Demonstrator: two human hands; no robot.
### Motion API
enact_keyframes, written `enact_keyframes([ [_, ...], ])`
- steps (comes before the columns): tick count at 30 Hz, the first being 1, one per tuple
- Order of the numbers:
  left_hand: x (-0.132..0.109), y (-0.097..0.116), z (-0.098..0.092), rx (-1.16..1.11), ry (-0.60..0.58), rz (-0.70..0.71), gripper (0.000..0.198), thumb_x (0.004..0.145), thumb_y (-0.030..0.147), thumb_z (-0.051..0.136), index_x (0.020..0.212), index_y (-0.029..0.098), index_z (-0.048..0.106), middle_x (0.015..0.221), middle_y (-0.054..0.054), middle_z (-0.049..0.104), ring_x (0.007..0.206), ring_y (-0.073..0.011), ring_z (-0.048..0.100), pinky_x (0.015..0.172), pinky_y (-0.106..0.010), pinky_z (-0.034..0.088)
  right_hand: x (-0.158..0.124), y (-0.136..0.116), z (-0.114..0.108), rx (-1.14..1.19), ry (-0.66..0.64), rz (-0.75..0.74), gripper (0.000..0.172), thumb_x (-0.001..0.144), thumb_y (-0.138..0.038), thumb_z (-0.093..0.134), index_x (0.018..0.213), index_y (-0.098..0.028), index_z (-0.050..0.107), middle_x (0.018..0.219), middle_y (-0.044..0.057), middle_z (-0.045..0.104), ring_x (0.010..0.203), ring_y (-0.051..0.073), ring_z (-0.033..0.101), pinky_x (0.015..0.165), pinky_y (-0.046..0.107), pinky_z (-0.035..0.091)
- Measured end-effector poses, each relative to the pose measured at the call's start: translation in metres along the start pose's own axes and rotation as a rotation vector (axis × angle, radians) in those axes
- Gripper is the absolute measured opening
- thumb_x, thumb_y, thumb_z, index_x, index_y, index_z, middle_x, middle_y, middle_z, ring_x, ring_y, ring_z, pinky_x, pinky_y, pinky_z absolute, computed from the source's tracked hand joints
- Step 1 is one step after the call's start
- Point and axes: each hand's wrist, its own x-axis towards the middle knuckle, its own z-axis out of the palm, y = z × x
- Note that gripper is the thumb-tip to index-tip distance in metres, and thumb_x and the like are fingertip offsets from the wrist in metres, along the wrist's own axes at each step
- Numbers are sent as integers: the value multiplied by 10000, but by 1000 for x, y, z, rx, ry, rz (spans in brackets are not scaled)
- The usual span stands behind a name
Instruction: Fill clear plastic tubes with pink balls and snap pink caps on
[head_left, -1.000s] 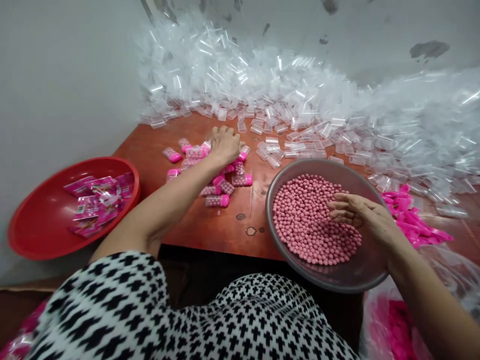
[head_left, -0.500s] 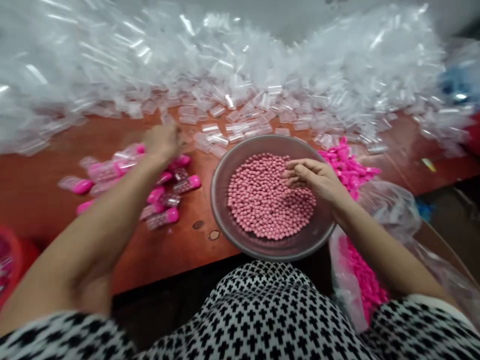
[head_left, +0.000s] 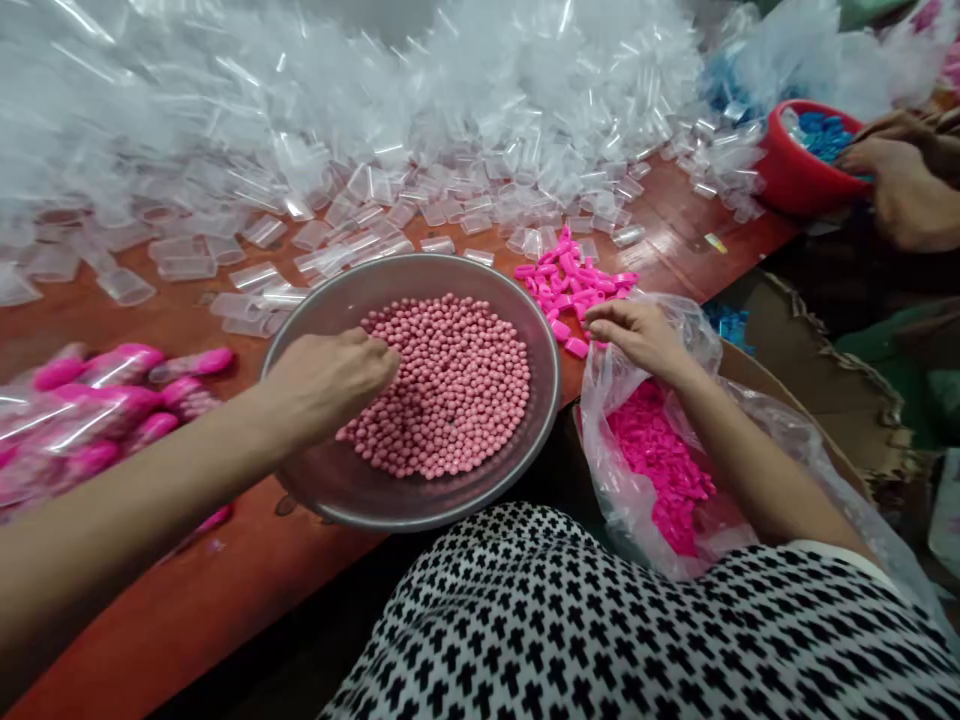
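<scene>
My left hand (head_left: 337, 385) is over the left side of a grey bowl (head_left: 409, 518), its fingers curled down at the edge of a heap of pink beads (head_left: 450, 400). Whatever those fingers hold is hidden under the hand. To the right of the bowl, my right hand (head_left: 637, 335) is closed in a pinch at the near edge of a small pile of bright pink plastic caps (head_left: 566, 280). I cannot make out what lies between its fingertips. Below its wrist, a clear plastic bag (head_left: 607, 470) holds more pink pieces (head_left: 660, 460).
Pink-capped clear tubes (head_left: 112, 410) lie at the left on the red table (head_left: 225, 590). Loose clear tubes (head_left: 352, 245) are heaped along the back. At upper right, another person's hands (head_left: 911, 180) are at a red bucket (head_left: 795, 170) of blue pieces (head_left: 825, 135).
My left hand has moved from beside the clear tubes to the bowl. My right hand has gone from above the beads to the pink caps. The view has turned right.
</scene>
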Motion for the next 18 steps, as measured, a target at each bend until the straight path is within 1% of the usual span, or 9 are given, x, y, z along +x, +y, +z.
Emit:
enact_keyframes([
  [2, 16, 16, 6, 141, -178, 120, 214, 921, 55, 502, 869, 117, 700, 947, -137, 740, 906, -260, 672, 642, -309, 421, -7, 10, 0, -199, -10, -31, 235, 827, -347, 651, 973, -189, 746, 963, 65, 766, 871, 227, 691, 826, 378, 514],
  [3, 23, 23, 9, 177, -222, 160, 242, 933, 52, 464, 894, 98, 699, 965, -157, 737, 914, -267, 673, 647, -316, 425, -10, 14, 0, -272, -11, -43, 226, 832, -320, 648, 987, -192, 751, 985, 68, 769, 890, 236, 694, 844, 383, 507],
  [5, 37, 35, 16, 155, -201, 204, 267, 940, 63, 431, 925, 90, 696, 979, -167, 733, 928, -269, 672, 666, -318, 432, -12, 19, 2, -370, -13, -65, 234, 851, -290, 638, 1033, -193, 749, 1025, 79, 770, 914, 247, 698, 858, 383, 502],
  [8, 56, 49, 26, -5, -88, 186, 239, 939, 125, 445, 937, 128, 684, 1006, -148, 731, 923, -264, 674, 691, -317, 449, -11, 23, 6, -473, -30, -101, 244, 881, -261, 610, 1070, -176, 739, 1062, 103, 762, 957, 266, 695, 871, 382, 496],
  [10, 65, 53, 32, -235, -20, 122, 166, 916, 197, 511, 908, 155, 671, 977, -117, 734, 895, -254, 676, 722, -319, 469, -7, 23, 11, -535, -29, -113, 248, 903, -279, 597, 1078, -171, 735, 1071, 113, 757, 980, 281, 688, 880, 385, 488],
  [12, 67, 53, 35, -627, 62, 47, 131, 873, 290, 594, 872, 170, 646, 919, -79, 734, 865, -235, 677, 757, -323, 496, -1, 22, 17, -575, -14, -116, 276, 937, -324, 564, 1104, -177, 727, 1083, 115, 753, 985, 281, 685, 876, 379, 483],
  [15, 59, 52, 32, -1327, 155, -27, 275, 789, 410, 727, 876, 177, 610, 908, -57, 730, 869, -217, 687, 803, -346, 537, 13, 18, 27, -636, -39, -87, 323, 974, -366, 498, 1158, -203, 707, 1092, 106, 751, 973, 274, 684, 834, 360, 482],
  [16, 55, 52, 29, -1508, 177, -37, 319, 758, 420, 771, 882, 179, 602, 918, -56, 729, 876, -213, 690, 810, -350, 545, 17, 17, 30, -666, -67, -68, 329, 974, -372, 495, 1169, -207, 703, 1093, 108, 751, 972, 280, 683, 820, 359, 481],
  [18, 45, 53, 24, -1732, 214, -44, 385, 688, 396, 853, 869, 181, 589, 908, -43, 723, 868, -192, 689, 812, -338, 549, 25, 18, 34, -693, -127, -42, 331, 957, -378, 525, 1170, -199, 706, 1096, 120, 749, 976, 294, 681, 809, 361, 479],
])
